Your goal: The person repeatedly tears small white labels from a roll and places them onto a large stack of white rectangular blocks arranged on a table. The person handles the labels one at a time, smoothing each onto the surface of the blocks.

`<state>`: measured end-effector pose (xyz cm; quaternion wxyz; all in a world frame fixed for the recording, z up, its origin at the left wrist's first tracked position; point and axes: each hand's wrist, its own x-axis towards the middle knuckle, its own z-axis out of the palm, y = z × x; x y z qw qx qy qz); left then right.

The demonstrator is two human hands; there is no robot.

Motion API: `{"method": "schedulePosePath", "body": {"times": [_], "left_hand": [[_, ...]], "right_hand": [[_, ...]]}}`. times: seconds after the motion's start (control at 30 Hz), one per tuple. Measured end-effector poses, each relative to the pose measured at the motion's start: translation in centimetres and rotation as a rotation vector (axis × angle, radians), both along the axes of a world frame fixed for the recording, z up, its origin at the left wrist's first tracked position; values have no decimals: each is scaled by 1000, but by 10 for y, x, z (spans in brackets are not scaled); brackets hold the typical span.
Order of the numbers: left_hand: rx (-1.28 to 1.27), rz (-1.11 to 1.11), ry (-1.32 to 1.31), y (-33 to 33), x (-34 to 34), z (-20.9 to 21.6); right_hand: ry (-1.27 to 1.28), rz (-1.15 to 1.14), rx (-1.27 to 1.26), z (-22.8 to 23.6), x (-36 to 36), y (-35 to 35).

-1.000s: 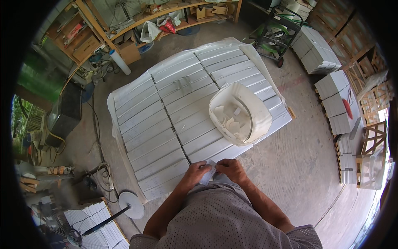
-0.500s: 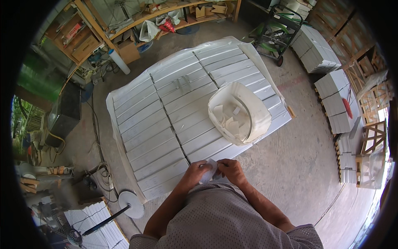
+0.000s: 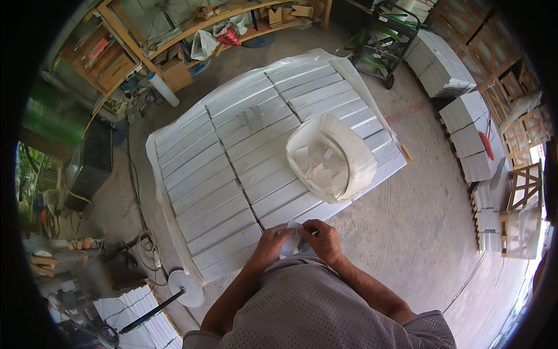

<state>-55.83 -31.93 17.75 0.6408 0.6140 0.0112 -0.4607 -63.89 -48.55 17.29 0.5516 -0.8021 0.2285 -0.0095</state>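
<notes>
Close to my body, at the near edge of the stack, my left hand [image 3: 272,243] is closed around a small pale sheet [image 3: 289,248], perhaps paper or labels; its exact kind is too small to make out. My right hand [image 3: 324,241] pinches the upper edge of that sheet, thumb and forefinger together. Just beyond my hands lies a broad stack of long, whitish flat boxes [image 3: 203,203] in rows, with clear plastic film around its sides. On its right part stands a white plastic bucket [image 3: 363,166], holding several pale scraps [image 3: 321,174].
At the lower left a pedestal fan [image 3: 107,335] and its round base [image 3: 186,289] stand near cables [image 3: 148,250]. Wooden shelving [image 3: 192,32] runs along the back. A black trolley [image 3: 398,41] is at the far right, beside more stacked boxes [image 3: 439,64].
My right hand has shifted slightly at the sheet, its fingers now closer to my left hand. The whole view has tilted a little; the bucket and stack stay in place.
</notes>
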Motion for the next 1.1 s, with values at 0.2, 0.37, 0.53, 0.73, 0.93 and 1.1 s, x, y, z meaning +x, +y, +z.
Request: {"method": "schedulePosePath", "body": {"times": [0.2,0.37,0.53,0.73,0.93,1.1], "left_hand": [[129,-83,-119,-7,1,1],[-154,67,234,-15,6,8],[84,-99,30,-44,2,11],[259,-106,-478,-64,-7,-1],[185,-101,-815,-85,5,23],[205,-38,-951,-121,41,52]], "right_hand": [[183,-59,290,13,2,-16],[212,-134,374,12,3,-29],[115,-109,392,-2,-2,-33],[148,-84,202,4,-6,-44],[-317,-464,547,-35,-33,-61],[-229,-848,566,-66,-63,-108]]}}
